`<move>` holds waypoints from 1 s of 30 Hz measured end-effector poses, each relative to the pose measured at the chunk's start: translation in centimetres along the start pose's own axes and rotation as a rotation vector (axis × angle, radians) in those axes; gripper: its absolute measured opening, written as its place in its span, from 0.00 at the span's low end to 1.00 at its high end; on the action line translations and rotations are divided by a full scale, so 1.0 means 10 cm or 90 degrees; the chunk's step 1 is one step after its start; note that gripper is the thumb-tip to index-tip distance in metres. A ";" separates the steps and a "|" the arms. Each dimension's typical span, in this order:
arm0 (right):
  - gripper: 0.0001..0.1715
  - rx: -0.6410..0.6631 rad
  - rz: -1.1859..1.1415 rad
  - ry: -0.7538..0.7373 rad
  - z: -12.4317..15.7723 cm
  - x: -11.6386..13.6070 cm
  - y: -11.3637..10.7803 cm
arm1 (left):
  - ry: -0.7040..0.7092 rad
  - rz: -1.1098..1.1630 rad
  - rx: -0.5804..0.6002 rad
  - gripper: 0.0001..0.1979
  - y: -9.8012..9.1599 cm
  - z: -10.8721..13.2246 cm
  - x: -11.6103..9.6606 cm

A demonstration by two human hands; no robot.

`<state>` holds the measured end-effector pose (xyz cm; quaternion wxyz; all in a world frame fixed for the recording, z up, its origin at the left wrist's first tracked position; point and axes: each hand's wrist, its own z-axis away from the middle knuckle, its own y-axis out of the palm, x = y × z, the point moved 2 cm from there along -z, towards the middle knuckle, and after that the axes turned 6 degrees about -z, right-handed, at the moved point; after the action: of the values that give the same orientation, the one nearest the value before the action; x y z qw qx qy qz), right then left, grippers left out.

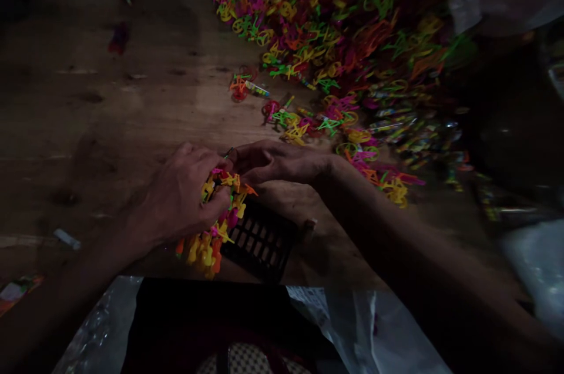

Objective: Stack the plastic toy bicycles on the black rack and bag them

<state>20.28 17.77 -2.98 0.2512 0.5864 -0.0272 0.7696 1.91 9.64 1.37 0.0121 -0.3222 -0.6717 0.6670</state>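
My left hand is closed around a bunch of small bright plastic toys, mostly yellow, orange and pink, that hang below the fingers. Against its fingertips, from the right, comes my right hand with bent fingers. The tips of the right fingers are partly hidden, and a small thin dark-green bit shows near them; what they pinch is too dark to make out. Just under the bunch, a black slotted plastic basket lies on the wooden surface.
A large pile of colourful plastic toy pieces spreads across the back right, with loose ones nearer my hands. Thin printed tubes lie at the right. Clear plastic bags sit at the right edge. A small white piece lies left.
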 end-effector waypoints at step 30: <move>0.14 -0.133 0.010 -0.097 0.14 -0.17 -0.10 | 0.011 -0.035 0.039 0.10 -0.09 -0.09 0.00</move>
<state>22.27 17.58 -4.34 0.3022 0.6134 -0.1309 0.7178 1.90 10.60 2.30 0.0461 -0.3088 -0.6597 0.6837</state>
